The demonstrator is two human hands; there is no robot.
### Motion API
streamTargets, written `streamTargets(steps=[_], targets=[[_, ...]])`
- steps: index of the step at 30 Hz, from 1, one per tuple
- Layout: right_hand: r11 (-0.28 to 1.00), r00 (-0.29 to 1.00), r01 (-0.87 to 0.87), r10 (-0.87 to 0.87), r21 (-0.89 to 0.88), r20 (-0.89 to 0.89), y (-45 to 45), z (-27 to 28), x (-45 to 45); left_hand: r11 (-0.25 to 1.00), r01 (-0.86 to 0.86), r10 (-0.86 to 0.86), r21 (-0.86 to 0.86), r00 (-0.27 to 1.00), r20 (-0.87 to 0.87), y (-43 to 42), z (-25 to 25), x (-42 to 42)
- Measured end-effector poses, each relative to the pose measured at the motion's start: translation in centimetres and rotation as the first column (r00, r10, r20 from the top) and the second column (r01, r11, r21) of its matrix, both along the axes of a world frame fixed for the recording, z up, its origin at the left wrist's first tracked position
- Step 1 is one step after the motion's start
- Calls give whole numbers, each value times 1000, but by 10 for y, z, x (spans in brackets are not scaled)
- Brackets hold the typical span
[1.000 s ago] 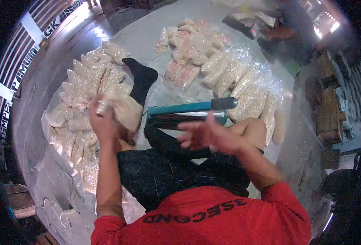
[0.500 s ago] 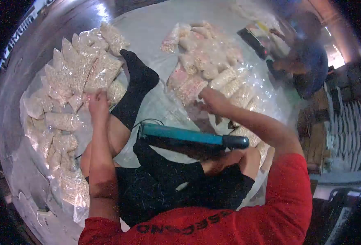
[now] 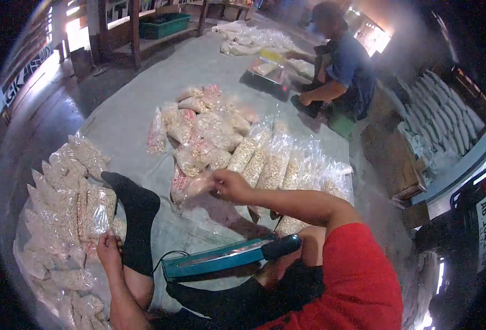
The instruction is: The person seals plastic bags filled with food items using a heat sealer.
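My left hand (image 3: 110, 250) is at the right edge of the left heap of clear plastic bags (image 3: 61, 214), filled with pale pieces. Its fingers are drawn together against a bag (image 3: 99, 212); what they pinch is too small to make out. My right hand (image 3: 231, 186) has its fingers curled at the end of a blurred plastic bag (image 3: 196, 186), at the front of the middle heap (image 3: 201, 126). Some bags there carry red print. Below my hands, a teal bar-shaped sealer (image 3: 215, 261) with a black end lies across my lap, with a cord at its left end.
A row of filled bags (image 3: 276, 165) lies right of the middle heap. Beyond, a person in a blue shirt (image 3: 353, 77) crouches by a dark scale-like device (image 3: 268, 82). Cardboard boxes (image 3: 389, 159) and stacked bags (image 3: 438, 113) stand at right. A green tub (image 3: 163, 25) sits far back.
The view has tilted up and turned right, showing more of the room. My right hand has come to a bag at the middle heap's front edge. My left hand stays by the left heap.
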State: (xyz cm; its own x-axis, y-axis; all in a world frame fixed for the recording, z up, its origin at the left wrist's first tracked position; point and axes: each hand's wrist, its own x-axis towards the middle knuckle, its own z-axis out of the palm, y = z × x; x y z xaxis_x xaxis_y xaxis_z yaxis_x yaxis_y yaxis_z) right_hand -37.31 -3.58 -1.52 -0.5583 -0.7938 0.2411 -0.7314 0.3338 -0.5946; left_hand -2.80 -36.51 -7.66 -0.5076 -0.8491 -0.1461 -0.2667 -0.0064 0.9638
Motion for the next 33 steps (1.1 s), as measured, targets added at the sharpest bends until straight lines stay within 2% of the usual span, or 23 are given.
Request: streamTargets(steps=[2,4,6,7,8,9,11,13,14,15,16,17,18,19,20,21,22,24,27,29,30,32,33], targets=[[976,982,177,-167,-125,86,21,34,-12,999,-12,10,-37,999,-34,6,8,0],[922,948,290,-239,-255,212,52,72,-17,998,-23,17,-67,997,-79,17,24,-1],[814,914,379,-257,-439,314,89,126,9,974,-152,133,-170,984,-117,32,44,-6],[787,933,358,-274,-502,234,109,154,27,972,-156,133,-179,982,-134,46,59,-7],[758,942,333,-296,-561,159,130,178,49,846,-195,125,-496,977,-171,68,79,-7],[748,956,288,-258,-598,137,149,203,72,620,-226,108,-751,973,-204,93,100,-6],[717,965,212,-260,-664,28,187,230,107,648,-209,2,-732,962,-273,162,153,4],[716,934,179,-339,-675,-112,216,242,138,541,45,-260,-840,959,-116,215,166,28],[696,950,201,-310,-690,-36,222,242,159,541,55,-442,-839,868,-227,248,173,30],[784,916,95,-310,-613,-255,231,243,174,544,207,-606,-813,768,-210,277,181,32],[804,964,66,-205,-591,-171,238,235,194,570,379,-654,-729,746,-124,309,201,34],[856,989,136,-150,-498,12,244,219,214,581,537,-704,-612,709,-46,337,219,35],[850,986,162,-114,-501,125,240,207,238,583,528,-696,-617,717,-45,358,213,36],[909,948,254,-166,-330,273,242,186,260,738,470,-618,-484,759,-206,377,197,38],[851,939,233,-70,-471,338,231,168,278,851,474,-525,-226,768,-367,388,195,46],[896,932,265,-143,-357,332,232,131,289,898,438,-352,50,781,-516,399,193,54],[897,927,266,-137,-353,350,229,112,296,900,431,-348,57,792,-501,394,175,63],[944,814,310,-202,-112,545,227,83,315,901,370,-391,-227,919,-52,379,120,92],[940,807,318,-200,-124,556,223,51,323,937,325,-336,-131,939,-73,382,135,98],[932,778,332,-183,-145,601,220,65,319,897,363,-386,-252,921,-48,374,116,99],[913,769,358,-170,-195,616,219,70,318,899,371,-386,-232,922,-25,376,116,98],[900,714,392,-167,-191,680,221,58,325,958,251,-270,-138,953,-137,379,118,93],[884,685,414,-146,-216,714,219,58,320,957,255,-274,-137,952,-139,377,124,88]])
